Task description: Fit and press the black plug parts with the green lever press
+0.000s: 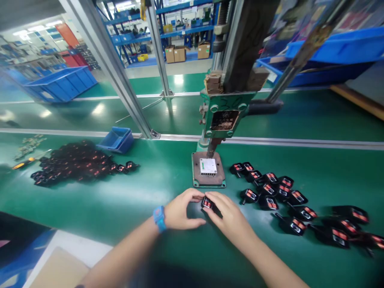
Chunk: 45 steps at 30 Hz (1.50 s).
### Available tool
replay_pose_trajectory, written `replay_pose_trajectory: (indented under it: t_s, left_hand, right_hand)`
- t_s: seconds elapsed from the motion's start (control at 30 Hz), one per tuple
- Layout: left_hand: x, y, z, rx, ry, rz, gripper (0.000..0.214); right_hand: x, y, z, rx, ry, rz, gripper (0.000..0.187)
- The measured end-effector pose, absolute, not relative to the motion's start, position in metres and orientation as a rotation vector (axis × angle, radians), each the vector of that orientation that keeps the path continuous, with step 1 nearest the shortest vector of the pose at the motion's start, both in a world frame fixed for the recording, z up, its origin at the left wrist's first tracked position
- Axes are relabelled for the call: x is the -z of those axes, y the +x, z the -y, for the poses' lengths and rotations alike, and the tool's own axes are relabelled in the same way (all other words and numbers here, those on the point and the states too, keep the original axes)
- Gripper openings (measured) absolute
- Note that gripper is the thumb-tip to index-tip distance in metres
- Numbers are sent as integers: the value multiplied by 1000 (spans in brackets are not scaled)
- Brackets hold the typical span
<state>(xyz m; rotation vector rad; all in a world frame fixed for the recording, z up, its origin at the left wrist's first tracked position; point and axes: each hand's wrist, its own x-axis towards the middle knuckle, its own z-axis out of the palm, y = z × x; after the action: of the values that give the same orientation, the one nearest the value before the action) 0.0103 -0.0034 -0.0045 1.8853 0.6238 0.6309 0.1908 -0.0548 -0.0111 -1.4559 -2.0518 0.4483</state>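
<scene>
At the lower left of the frame I see a tan sheet (58,270), cut off by the bottom edge. Just below the middle, I have the small black part (207,203) in view, its red and silver face turned up. The right hand (231,216) pinches it between thumb and fingers. The left hand (180,210), with a blue wristband (159,219), curves around its left side, thumb spread well away from the fingers; I cannot tell whether its fingertips touch the part.

Across the right of the frame, I see more black parts (268,203) scattered on the green bench (162,176). Just above the hands stands the press (228,114), a white block (208,165) on its base plate (196,176). At middle left, I make out a dark pile (75,162) of similar parts, a blue tray (117,140) near its right end and an orange-handled tool (24,163) at its left. Farther off, I see a blue bin (64,84) at upper left and, at top centre, blue shelves (192,30) with cardboard boxes (180,54) below.
</scene>
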Motion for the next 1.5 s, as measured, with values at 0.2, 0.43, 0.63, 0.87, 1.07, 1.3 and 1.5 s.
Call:
replay_pose_trajectory:
  t_s: [0.2, 0.43, 0.63, 0.87, 1.07, 1.3, 1.5]
  left_hand:
    - [1, 16, -7, -579, 1769, -902, 24]
    - [8, 15, -17, -438, 2092, -892, 19]
    - [8, 12, -18, -665, 2119, -1267, 21]
    - [-7, 31, 10, -645, 2184, -959, 80]
    - [-5, 35, 15, -559, 2165, -979, 79]
    - [-2, -28, 6, -628, 2212, -1248, 60]
    - [-14, -100, -12, -917, 2323, -1873, 77]
  right_hand:
    - [8, 190, 55, -428, -1474, 2040, 32]
    - [8, 191, 57, -536, -1498, 2018, 36]
    - [12, 192, 57, -616, -1584, 2026, 46]
    - [-21, 219, 74, -388, -1602, 2007, 46]
    - [-34, 272, 73, 204, -1993, 1806, 46]
    - [-14, 255, 61, 56, -1915, 2110, 49]
    - [-50, 219, 62, -138, -1484, 2192, 50]
